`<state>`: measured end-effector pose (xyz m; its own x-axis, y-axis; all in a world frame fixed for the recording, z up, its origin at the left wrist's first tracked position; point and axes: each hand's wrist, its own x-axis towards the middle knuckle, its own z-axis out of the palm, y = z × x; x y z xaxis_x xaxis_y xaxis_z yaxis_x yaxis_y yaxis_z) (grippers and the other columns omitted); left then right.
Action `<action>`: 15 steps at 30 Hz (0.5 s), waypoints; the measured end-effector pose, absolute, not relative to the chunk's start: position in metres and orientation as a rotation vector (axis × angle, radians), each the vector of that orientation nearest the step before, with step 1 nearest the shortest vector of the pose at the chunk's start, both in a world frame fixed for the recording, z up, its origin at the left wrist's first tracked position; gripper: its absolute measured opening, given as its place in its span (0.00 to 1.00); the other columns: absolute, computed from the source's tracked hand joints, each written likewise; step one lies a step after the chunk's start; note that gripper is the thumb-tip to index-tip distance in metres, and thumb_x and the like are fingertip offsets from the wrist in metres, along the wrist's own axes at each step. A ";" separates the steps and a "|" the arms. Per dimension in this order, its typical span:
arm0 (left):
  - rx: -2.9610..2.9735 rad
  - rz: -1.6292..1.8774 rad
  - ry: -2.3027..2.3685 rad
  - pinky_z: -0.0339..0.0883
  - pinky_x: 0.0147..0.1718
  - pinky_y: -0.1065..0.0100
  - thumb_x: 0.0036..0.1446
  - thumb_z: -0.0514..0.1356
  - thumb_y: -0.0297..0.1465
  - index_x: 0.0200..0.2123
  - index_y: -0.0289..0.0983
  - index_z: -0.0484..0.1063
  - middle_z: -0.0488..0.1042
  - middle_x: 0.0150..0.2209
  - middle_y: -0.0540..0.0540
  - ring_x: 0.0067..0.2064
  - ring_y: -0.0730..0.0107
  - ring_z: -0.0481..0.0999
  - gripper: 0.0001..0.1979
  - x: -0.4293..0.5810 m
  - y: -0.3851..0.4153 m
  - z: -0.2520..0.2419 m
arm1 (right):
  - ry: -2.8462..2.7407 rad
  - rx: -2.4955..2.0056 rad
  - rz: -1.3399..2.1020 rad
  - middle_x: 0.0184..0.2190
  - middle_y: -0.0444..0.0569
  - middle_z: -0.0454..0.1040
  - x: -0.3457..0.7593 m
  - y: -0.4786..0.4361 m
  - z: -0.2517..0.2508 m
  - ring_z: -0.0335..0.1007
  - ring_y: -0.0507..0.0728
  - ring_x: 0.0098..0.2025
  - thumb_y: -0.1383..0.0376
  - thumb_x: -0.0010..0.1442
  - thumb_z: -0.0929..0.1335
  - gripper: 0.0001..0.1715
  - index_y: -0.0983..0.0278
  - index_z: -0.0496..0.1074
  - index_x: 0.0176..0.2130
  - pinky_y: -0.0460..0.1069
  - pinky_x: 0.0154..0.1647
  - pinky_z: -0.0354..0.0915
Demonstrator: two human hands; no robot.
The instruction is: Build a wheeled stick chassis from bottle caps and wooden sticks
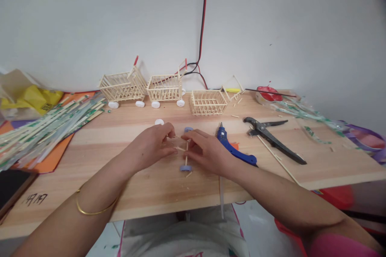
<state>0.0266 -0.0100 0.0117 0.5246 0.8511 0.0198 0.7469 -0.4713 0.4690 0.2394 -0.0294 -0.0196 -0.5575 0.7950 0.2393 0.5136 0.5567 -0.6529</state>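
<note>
A wooden-stick axle [186, 160] lies crosswise before me, with one bluish wheel [185, 168] at its near end and another bluish wheel [188, 129] at its far end. My right hand [208, 150] is closed, its fingertips pinching at the middle of this axle. From the left, my left hand [152, 144] closes thumb and fingers on a thin wooden stick [181, 149] that reaches the axle. My fingers partly cover how the pieces join. Just behind the left hand shows a white wheel [159, 122]. A stick offcut [189, 174] lies by the near wheel.
Along the wall stand two wheeled stick carts [123, 86] [164, 88] and a wheelless stick basket [208, 102]. Right of my hand lie a blue glue gun [235, 150] and black-handled cutters [273, 136]. Bundled sticks [60, 128] cover the left side; a red dish [268, 93] sits at back right.
</note>
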 end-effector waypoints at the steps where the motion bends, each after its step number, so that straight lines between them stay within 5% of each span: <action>1: 2.384 0.345 1.304 0.54 0.26 0.70 0.51 0.59 0.35 0.31 0.38 0.65 0.67 0.27 0.52 0.28 0.73 0.64 0.08 0.027 -0.010 0.012 | -2.274 -1.047 0.717 0.42 0.50 0.69 0.239 -0.029 -0.020 0.69 0.53 0.38 0.71 0.57 0.66 0.18 0.62 0.64 0.48 0.48 0.41 0.65; 7: 2.443 0.324 1.280 0.53 0.26 0.71 0.51 0.59 0.34 0.28 0.37 0.63 0.68 0.27 0.52 0.27 0.73 0.63 0.08 0.027 -0.008 0.011 | -2.272 -1.029 0.712 0.42 0.50 0.69 0.240 -0.029 -0.021 0.68 0.53 0.38 0.71 0.57 0.66 0.19 0.62 0.64 0.49 0.49 0.41 0.65; 15: 2.446 0.313 1.238 0.63 0.35 0.67 0.53 0.59 0.34 0.45 0.38 0.68 0.73 0.36 0.47 0.36 0.67 0.71 0.16 0.025 -0.008 0.010 | -2.276 -1.045 0.708 0.43 0.51 0.69 0.240 -0.030 -0.020 0.69 0.53 0.38 0.71 0.57 0.66 0.19 0.63 0.64 0.49 0.49 0.41 0.65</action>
<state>0.0249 -0.0083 0.0099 0.5871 0.8091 0.0263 0.7245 -0.5396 0.4288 0.2399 -0.0295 -0.0205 -0.5587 0.7920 0.2461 0.5127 0.5630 -0.6482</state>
